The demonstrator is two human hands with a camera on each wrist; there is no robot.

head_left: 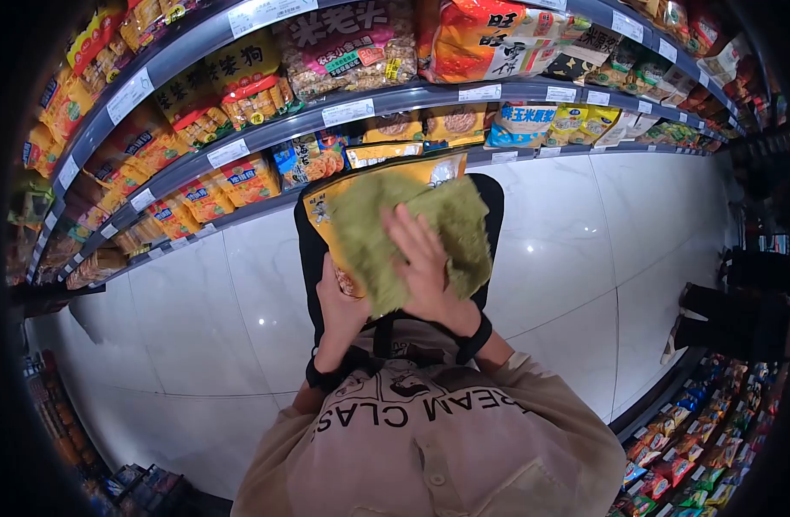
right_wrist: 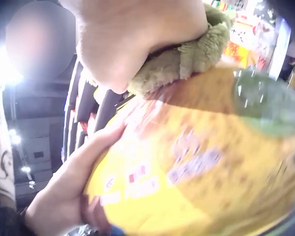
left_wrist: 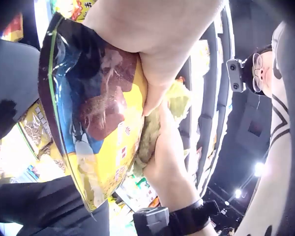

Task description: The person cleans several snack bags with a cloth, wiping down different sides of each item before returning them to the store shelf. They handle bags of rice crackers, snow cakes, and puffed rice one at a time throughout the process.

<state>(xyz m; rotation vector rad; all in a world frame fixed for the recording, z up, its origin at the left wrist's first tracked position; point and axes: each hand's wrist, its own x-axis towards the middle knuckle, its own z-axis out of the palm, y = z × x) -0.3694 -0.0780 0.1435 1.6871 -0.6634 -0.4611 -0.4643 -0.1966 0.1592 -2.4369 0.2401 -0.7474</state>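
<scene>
A large glossy yellow snack bag (head_left: 451,166) (left_wrist: 123,147) (right_wrist: 187,162) is held up in front of the body. A fuzzy green cloth (head_left: 360,215) (left_wrist: 178,101) (right_wrist: 206,46) lies over most of its upper face in the head view. The left hand (head_left: 342,302) (left_wrist: 152,34) (right_wrist: 64,189) grips the bag's near left edge, thumb on the face and fingers curled behind. With fingers extended, the right hand (head_left: 428,271) (left_wrist: 169,160) (right_wrist: 142,32) presses flat on the cloth against the bag.
Behind the bag is a black padded surface (head_left: 491,211). Curved shelves (head_left: 300,125) of packaged snacks run across the far side, above a pale tiled floor (head_left: 550,250). Another person's dark-clothed legs (head_left: 709,332) are at the right, near more snack racks (head_left: 705,431).
</scene>
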